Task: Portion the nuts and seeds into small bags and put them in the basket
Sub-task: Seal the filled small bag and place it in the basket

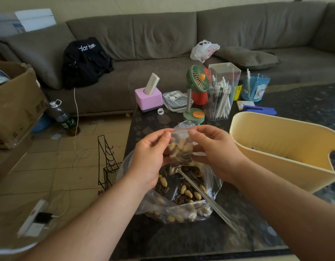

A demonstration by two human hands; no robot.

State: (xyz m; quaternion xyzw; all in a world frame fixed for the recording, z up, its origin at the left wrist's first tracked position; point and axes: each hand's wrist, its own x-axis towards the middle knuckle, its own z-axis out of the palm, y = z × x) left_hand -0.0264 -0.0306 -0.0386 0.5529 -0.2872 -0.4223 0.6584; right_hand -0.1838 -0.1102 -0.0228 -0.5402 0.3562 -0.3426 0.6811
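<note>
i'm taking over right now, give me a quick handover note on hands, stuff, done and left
Left hand and right hand each pinch the red-striped top of the small clear zip bag, which holds peanuts and seeds, above the large clear bag of peanuts and sunflower seeds.
A metal spoon lies in the large bag.
The yellow plastic basket stands to the right.
Done: small bag filled.
Left: seal it, put it in the basket, continue portioning.

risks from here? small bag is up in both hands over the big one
1. The small bag is held only by its top strip, pinched by the left hand and right hand; if the seal is incomplete, the nuts may spill.
2. The spoon handle juts from the large bag; an arm swinging toward the basket might knock it.
</note>
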